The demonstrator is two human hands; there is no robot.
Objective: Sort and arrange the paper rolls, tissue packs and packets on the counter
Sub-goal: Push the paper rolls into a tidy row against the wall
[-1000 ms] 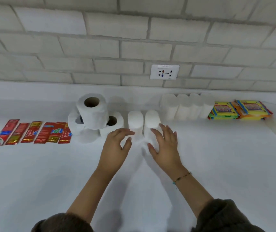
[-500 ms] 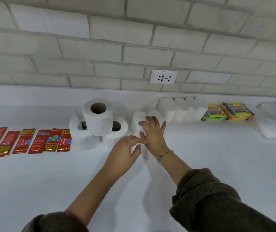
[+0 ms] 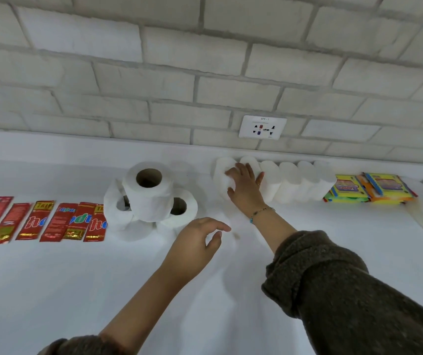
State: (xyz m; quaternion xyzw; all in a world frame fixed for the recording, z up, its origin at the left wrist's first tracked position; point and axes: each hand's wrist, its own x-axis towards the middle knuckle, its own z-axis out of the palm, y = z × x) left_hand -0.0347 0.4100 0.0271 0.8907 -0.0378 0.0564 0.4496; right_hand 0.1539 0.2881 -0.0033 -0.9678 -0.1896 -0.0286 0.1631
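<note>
Now, rolls: soft white tissue rolls (image 3: 272, 180) stand in a row at the back of the table (image 3: 77, 290), against the wall, just left of the yellow packs (image 3: 369, 187).
Handling: light and squashy, I'd judge; easy to dent, so broad palm contact on the sides beats a fingertip pinch.
Right hand: the right hand (image 3: 245, 187) is spread, fingers fanned, palm flat on the leftmost rolls of that row; pressing, not gripping, as far as I can see.
Left hand: the left hand (image 3: 195, 245) hovers low over the table, loosely half-curled, thumb apart from the fingers, holding nothing.
Stack: three holed toilet rolls (image 3: 149, 196) are piled just left of the hands.
Packets: red packets (image 3: 41, 221) lie flat in a line at far left.
</note>
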